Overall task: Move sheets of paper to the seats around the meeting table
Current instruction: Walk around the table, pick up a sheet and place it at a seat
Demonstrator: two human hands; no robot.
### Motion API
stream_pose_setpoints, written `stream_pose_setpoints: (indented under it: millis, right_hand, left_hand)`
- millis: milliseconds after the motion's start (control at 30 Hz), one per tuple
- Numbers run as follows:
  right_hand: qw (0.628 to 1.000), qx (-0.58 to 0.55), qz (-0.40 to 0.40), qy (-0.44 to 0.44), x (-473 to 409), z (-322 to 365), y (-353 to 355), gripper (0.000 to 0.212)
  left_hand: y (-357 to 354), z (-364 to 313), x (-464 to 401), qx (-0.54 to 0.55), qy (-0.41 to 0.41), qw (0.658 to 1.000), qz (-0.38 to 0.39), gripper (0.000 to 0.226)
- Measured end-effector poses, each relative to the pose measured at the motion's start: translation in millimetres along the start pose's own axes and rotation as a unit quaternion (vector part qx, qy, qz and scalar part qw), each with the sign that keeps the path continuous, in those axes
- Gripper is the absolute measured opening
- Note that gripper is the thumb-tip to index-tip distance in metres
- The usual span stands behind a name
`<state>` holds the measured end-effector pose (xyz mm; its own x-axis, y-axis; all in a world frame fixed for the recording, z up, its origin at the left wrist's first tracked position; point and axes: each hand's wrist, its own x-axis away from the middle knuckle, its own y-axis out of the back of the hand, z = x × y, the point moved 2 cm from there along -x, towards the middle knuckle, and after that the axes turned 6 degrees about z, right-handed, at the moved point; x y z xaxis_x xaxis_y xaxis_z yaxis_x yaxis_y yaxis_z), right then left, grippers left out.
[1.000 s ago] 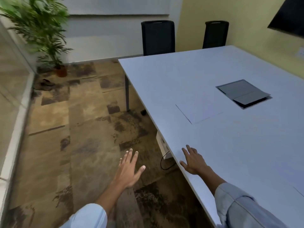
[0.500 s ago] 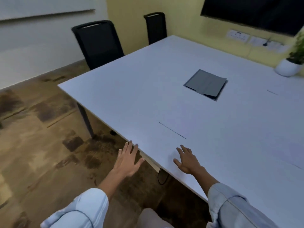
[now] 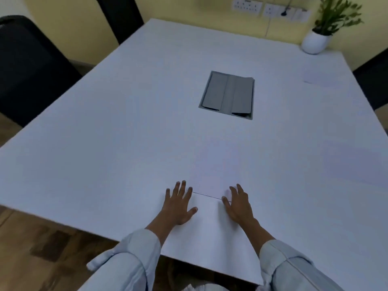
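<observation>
1. Both hands have moved since the earlier frame: the left hand (image 3: pixel 178 203), then off the edge over the floor, now lies on the counter (image 3: pixel 105 133), and the right hand (image 3: pixel 237 203) has slid inward beside it. The view has also swung to face the counter squarely.
2. Grip state: both hands are open with fingers spread, palms down, flat on the surface. Neither hand holds anything.
3. Task item: one sheet (image 3: pixel 212 181) lies on the counter just beyond and between the hands. Its near edge shows as a thin dark line running from the left fingertips to the right hand. The right fingers appear to rest on that edge; the sheet is white on white, so its other edges are hard to trace.
4. A second faint sheet (image 3: pixel 321 79) appears to lie at the far right, near a dark chair (image 3: pixel 371 85).
5. Progress, as a judgement: at least two seats seem served. The left chair (image 3: pixel 31 66) and the far chair (image 3: pixel 119 15) show no sheet before them, so these probably remain.
6. Count: two hands, two visible sheets, three chairs, one plant (image 3: pixel 327 24), one grey hatch (image 3: pixel 227 94) in the counter centre.
</observation>
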<state>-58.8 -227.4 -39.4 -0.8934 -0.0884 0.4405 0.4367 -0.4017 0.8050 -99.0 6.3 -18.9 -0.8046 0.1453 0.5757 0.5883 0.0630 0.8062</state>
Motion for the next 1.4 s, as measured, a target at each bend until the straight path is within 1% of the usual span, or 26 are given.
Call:
stream_pose_setpoints:
  millis: [67,133,233,300,400,467,600,667,733,800,867,1033,1100,1167,1300,1400]
  right_hand:
    - [0.998,-0.026,-0.006,-0.053,-7,3,1,0.061]
    - [0.996,-0.038,-0.018,-0.084,-13,4,0,0.061]
    - [0.986,-0.093,-0.054,-0.125,-22,7,1,0.064]
    - [0.969,-0.157,-0.082,-0.173,-26,10,1,0.067]
    - [0.932,-0.258,-0.109,-0.231,-32,14,2,0.070]
    - [0.919,-0.264,-0.114,-0.269,-35,19,5,0.071]
    - [0.905,-0.199,-0.107,-0.359,-30,36,6,0.077]
    - [0.903,-0.192,-0.101,-0.370,-32,41,1,0.076]
    - [0.891,-0.225,-0.114,-0.379,-35,45,-4,0.072]
    - [0.862,-0.275,-0.150,-0.398,-35,51,-6,0.070]
    - [0.844,-0.295,-0.190,-0.406,-34,56,-7,0.065]
    - [0.830,-0.306,-0.254,-0.391,-19,54,-5,0.045]
    - [0.832,-0.310,-0.266,-0.376,-12,54,2,0.039]
    - [0.842,-0.302,-0.261,-0.362,-8,56,9,0.035]
    - [0.881,-0.232,-0.232,-0.340,-6,57,18,0.031]
    - [0.885,-0.198,-0.249,-0.341,-6,62,21,0.021]
  left_hand:
    - [10,0,-22,-0.017,-0.025,0.999,0.024,0.081]
    - [15,0,-39,-0.035,-0.046,0.997,0.043,0.081]
    - [12,7,-55,-0.046,-0.064,0.994,0.081,0.082]
    - [5,12,-59,-0.048,-0.074,0.991,0.100,0.083]
    - [1,15,-61,-0.042,-0.089,0.990,0.096,0.083]
    - [0,16,-61,-0.037,-0.100,0.990,0.094,0.082]
    - [1,20,-61,-0.040,-0.118,0.987,0.097,0.082]
    - [3,23,-63,-0.043,-0.134,0.985,0.102,0.083]
    - [3,26,-64,-0.049,-0.148,0.982,0.109,0.084]
    - [1,29,-65,-0.048,-0.157,0.980,0.115,0.084]
    - [2,33,-68,-0.040,-0.166,0.978,0.122,0.084]
    - [5,34,-68,-0.028,-0.174,0.973,0.146,0.086]
    - [6,34,-69,-0.027,-0.177,0.972,0.150,0.086]
    - [9,34,-69,-0.027,-0.179,0.971,0.155,0.086]
    - [11,36,-68,-0.035,-0.180,0.968,0.171,0.086]
    - [12,38,-69,-0.041,-0.182,0.967,0.174,0.085]
